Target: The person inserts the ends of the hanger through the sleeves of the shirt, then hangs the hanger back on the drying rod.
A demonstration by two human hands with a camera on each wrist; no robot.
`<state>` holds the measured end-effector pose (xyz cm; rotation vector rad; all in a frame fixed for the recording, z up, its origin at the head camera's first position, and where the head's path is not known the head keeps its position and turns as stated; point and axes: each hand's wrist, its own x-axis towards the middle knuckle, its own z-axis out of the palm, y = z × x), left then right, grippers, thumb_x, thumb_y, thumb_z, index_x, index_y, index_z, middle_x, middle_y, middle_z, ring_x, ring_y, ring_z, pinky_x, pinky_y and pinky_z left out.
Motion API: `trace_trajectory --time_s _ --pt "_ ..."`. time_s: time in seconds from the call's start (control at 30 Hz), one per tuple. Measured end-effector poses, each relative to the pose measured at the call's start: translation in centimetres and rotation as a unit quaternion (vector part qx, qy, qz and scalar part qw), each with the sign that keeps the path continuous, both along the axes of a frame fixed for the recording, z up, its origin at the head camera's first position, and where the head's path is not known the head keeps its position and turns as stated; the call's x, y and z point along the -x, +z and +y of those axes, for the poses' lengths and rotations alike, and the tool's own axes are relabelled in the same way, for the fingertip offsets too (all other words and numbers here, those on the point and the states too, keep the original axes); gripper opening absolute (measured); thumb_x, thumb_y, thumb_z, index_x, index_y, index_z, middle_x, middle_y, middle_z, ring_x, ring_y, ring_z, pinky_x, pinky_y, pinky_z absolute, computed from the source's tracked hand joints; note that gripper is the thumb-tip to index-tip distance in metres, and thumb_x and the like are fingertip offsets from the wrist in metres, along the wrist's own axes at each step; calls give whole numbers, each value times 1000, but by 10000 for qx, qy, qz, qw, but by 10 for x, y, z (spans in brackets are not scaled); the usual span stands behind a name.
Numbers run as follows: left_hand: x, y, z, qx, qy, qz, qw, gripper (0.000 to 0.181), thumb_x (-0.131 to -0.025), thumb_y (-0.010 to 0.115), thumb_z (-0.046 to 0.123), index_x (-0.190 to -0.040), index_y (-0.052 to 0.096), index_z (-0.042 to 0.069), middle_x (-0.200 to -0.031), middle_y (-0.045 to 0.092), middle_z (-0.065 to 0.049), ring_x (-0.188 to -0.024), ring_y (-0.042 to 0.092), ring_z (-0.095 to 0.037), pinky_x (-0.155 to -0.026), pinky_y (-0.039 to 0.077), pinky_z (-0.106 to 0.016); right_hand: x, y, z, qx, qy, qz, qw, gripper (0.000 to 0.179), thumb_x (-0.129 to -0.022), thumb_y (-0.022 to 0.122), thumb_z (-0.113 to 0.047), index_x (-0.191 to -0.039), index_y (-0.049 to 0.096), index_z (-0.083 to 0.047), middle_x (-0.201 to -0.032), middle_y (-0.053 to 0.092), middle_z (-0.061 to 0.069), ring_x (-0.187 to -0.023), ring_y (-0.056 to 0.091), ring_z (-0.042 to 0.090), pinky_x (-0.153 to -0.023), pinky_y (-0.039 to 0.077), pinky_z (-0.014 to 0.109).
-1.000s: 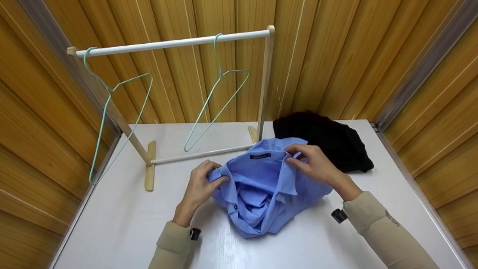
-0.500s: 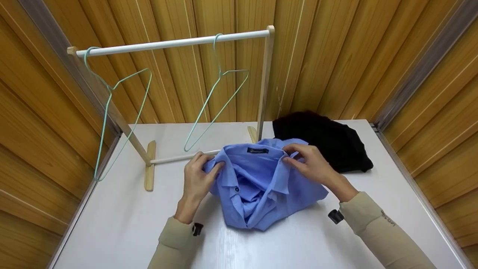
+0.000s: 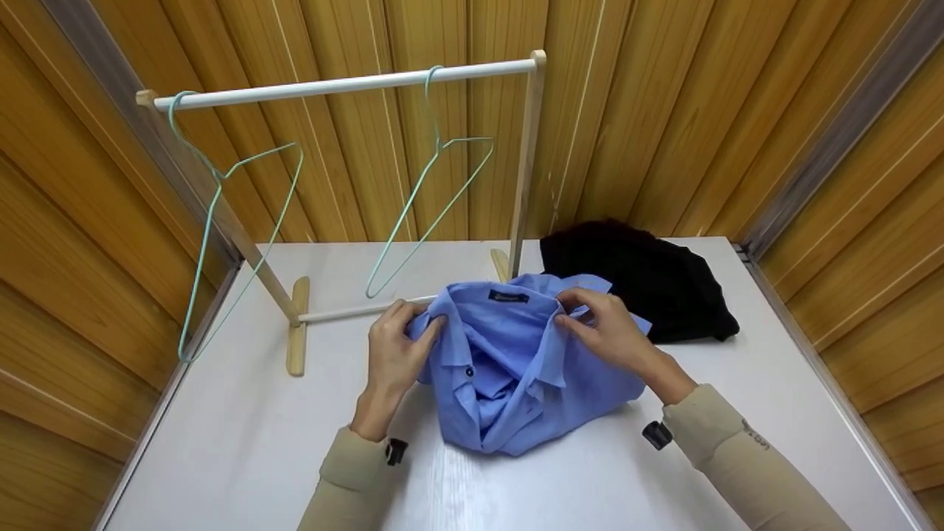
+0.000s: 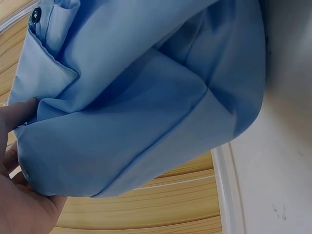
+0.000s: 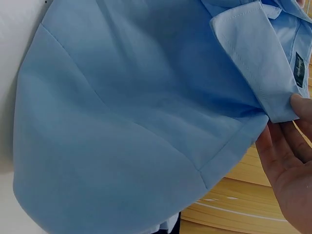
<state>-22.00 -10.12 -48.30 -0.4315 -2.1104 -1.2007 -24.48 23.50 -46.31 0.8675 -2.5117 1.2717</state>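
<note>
A light blue collared shirt [image 3: 590,383] is bunched on the white table, its neck opening toward me and a dark label [image 3: 508,296] inside the back of the collar. My left hand [image 3: 392,354] pinches the left side of the collar between thumb and fingers. On the other side, my right hand [image 3: 608,330] pinches the collar the same way. A dark button [image 3: 469,372] shows below the left collar point. In the right wrist view the collar flap [image 5: 253,58] lies under my thumb; the left wrist view shows shirt fabric [image 4: 136,131] hanging from my fingers.
Behind the shirt stands a rack with a white top rail [image 3: 310,88] and wooden feet. Two mint wire hangers, one on the left [image 3: 214,243] and one further right [image 3: 435,206], hang from it. A black garment [image 3: 649,280] lies at the back right, touching the shirt.
Both hands have lifted and straightened the collar, the left one moving up and slightly left. The neck opening looks squarer now. The left hanger has swung slightly.
</note>
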Motion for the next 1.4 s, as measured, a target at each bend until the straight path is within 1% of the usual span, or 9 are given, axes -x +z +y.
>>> trace_trajectory --time_s 0.2,0.37,0.47,0.63,0.8,0.93,1.1,1.23,1.4 --pt "1 -2 2 -60 66 -69 9999 14 -86 85 13 -91 76 3 -83 66 -2 -74 63 -17 -67 53 -36 -1 -5 0 44 -127 -354 9993 18 -96 73 -7 -113 68 -4 -104 70 3 -97 67 20 -77 59 42" --pt "1 -2 2 -75 168 -89 9998 14 -85 85 12 -90 75 3 -81 66 -2 -72 62 -16 -66 51 -35 -2 -3 -1 2 -433 -296 9986 10 -96 73 -7 -100 64 -6 -90 65 0 -82 62 16 -68 54 28" --pt "1 -2 3 -106 213 -100 9997 14 -85 85 12 -90 75 3 -81 67 -3 -72 62 -16 -65 52 -35 -5 -3 0 -134 -615 -305 9975 10 -98 72 -14 -94 66 -9 -82 63 -3 -73 60 15 -62 50 25" --pt "1 -2 5 -80 399 -138 9991 15 -85 85 11 -88 74 2 -80 66 -4 -70 62 -18 -63 52 -37 -13 2 -3 -551 -851 -542 9934 24 -97 74 -32 -81 70 -15 -71 62 -7 -64 58 13 -57 50 27" --pt "1 -1 6 -80 583 -161 9981 16 -84 85 11 -87 73 1 -80 67 -6 -70 63 -20 -64 53 -39 -17 4 -7 -1131 -768 -692 9882 29 -91 79 -41 -78 70 -17 -69 64 -11 -63 60 9 -58 51 28" --pt "1 -1 6 -96 690 -207 9974 16 -84 85 11 -87 73 1 -81 68 -7 -71 64 -21 -65 53 -40 -18 4 -7 -1275 -697 -686 9870 20 -90 80 -28 -82 71 -13 -72 67 -8 -65 63 9 -60 52 29" --pt "2 -1 5 -85 737 -278 9969 16 -85 85 12 -89 74 0 -83 68 -7 -73 65 -22 -66 54 -41 -16 4 -9 -1301 -777 -514 9871 8 -88 76 -10 -85 72 -5 -76 69 -1 -70 65 13 -64 54 32" --pt "2 -1 4 6 743 -398 9964 18 -85 85 14 -90 75 0 -83 67 -8 -74 65 -24 -68 54 -42 -15 4 -8 -1245 -788 -517 9877 5 -89 73 -5 -87 71 -1 -78 71 2 -72 67 14 -65 55 32" --pt "2 -2 3 141 711 -669 9951 21 -86 84 17 -95 76 0 -87 65 -8 -78 63 -25 -72 52 -42 -15 5 -5 -1081 -777 -562 9895 7 -92 72 -3 -95 71 4 -82 72 5 -73 68 16 -65 56 31"
